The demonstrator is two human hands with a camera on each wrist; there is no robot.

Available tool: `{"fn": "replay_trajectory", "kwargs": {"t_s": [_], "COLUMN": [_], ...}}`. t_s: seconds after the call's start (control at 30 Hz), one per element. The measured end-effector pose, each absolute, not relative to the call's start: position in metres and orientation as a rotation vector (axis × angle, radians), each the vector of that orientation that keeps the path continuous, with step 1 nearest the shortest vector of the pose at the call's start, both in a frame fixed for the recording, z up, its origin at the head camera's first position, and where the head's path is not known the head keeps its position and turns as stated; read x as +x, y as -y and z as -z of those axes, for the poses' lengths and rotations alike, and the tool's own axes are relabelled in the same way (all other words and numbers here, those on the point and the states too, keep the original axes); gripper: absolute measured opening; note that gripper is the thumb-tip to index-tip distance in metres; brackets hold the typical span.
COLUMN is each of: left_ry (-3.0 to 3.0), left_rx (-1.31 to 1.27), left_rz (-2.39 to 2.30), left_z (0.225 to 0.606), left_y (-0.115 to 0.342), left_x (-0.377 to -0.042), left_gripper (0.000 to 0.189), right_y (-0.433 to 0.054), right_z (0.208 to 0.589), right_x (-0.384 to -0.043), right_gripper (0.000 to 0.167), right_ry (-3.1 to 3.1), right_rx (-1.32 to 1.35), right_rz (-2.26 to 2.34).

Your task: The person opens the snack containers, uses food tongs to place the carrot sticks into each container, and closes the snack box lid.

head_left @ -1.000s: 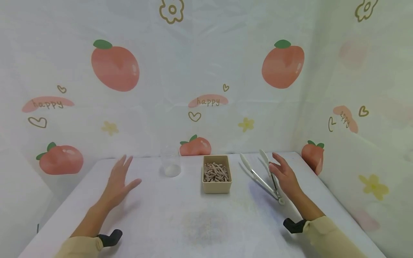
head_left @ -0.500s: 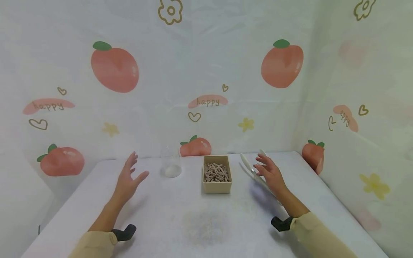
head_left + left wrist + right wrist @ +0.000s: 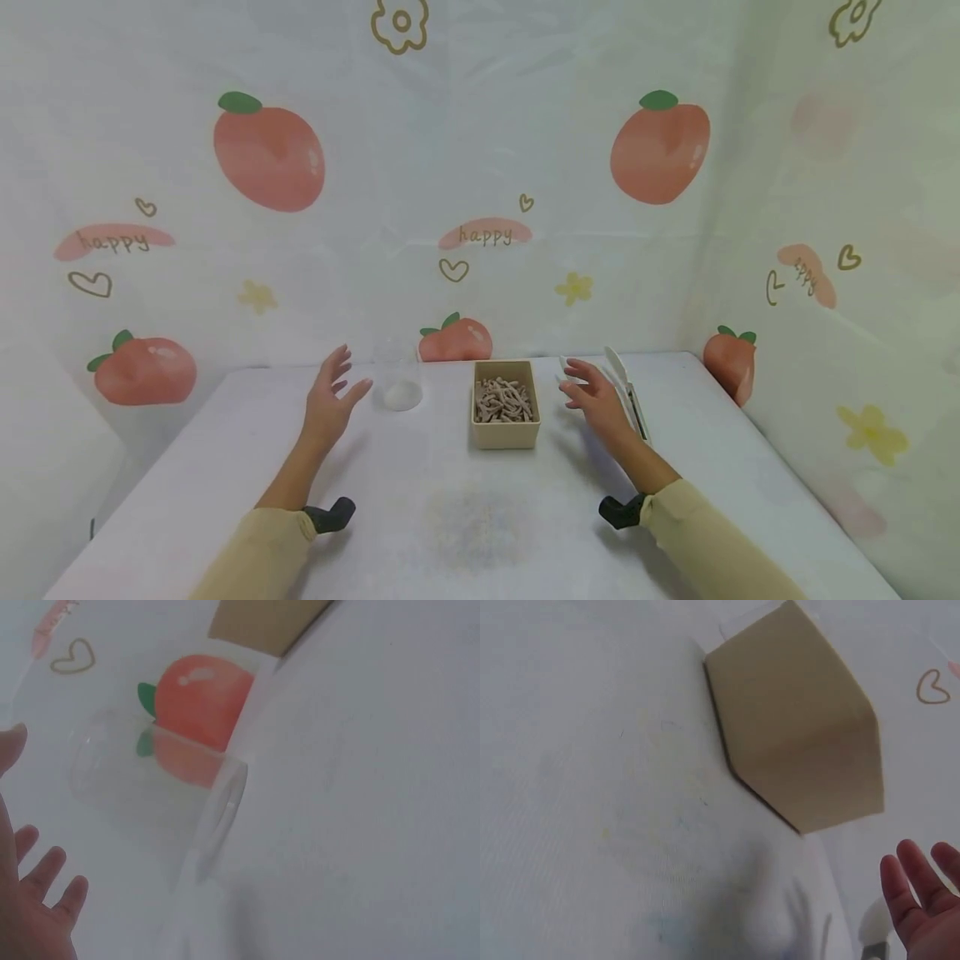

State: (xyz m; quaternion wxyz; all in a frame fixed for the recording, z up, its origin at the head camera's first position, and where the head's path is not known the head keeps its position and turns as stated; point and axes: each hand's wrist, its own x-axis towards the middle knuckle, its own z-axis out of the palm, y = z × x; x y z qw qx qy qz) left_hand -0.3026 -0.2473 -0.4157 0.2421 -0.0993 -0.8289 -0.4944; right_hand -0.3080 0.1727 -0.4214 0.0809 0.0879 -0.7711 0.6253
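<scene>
My left hand [image 3: 328, 408] hovers just left of a clear cup [image 3: 401, 383], thumb and fingers spread, holding nothing. In the left wrist view the clear cup [image 3: 165, 787] stands on the cloth, apart from the fingers [image 3: 49, 870]. Between the two hands sits a beige rectangular box [image 3: 505, 435] filled with thin greyish-brown twisted pieces [image 3: 504, 402]. My right hand [image 3: 603, 410] is in the air right of that box, fingers loosely bent around nothing. It covers much of a pair of tongs [image 3: 636, 408] lying spread on the table behind it.
A white cloth covers the table [image 3: 480, 525], with a faint stain in its middle. Upright white sheets [image 3: 480, 150] printed with fruit, hearts and flowers enclose the back and right side. Each wrist carries a black camera mount [image 3: 330, 515].
Both hands have moved inward: the left one rightward toward the clear cup, the right one leftward across the tongs toward the beige box. Cup, box and tongs have stayed in place.
</scene>
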Motion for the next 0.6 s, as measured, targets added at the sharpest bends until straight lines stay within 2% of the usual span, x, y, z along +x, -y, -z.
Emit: {"fn": "replay_trajectory", "kwargs": {"t_s": [0.23, 0.6], "left_ry": [2.281, 2.282], "left_rx": [-0.190, -0.126], "left_rz": [1.382, 1.511], "left_z": [0.423, 0.426], "left_y": [0.228, 0.207], "left_x": [-0.317, -0.339], "left_gripper": [0.068, 0.082], "right_y": [-0.153, -0.134], "right_z": [0.428, 0.436], "right_x": [-0.317, -0.322], "right_gripper": [0.045, 0.045], "right_ry": [2.346, 2.372], "right_rx": [0.278, 0.348], "right_rz": [-1.845, -1.913]}}
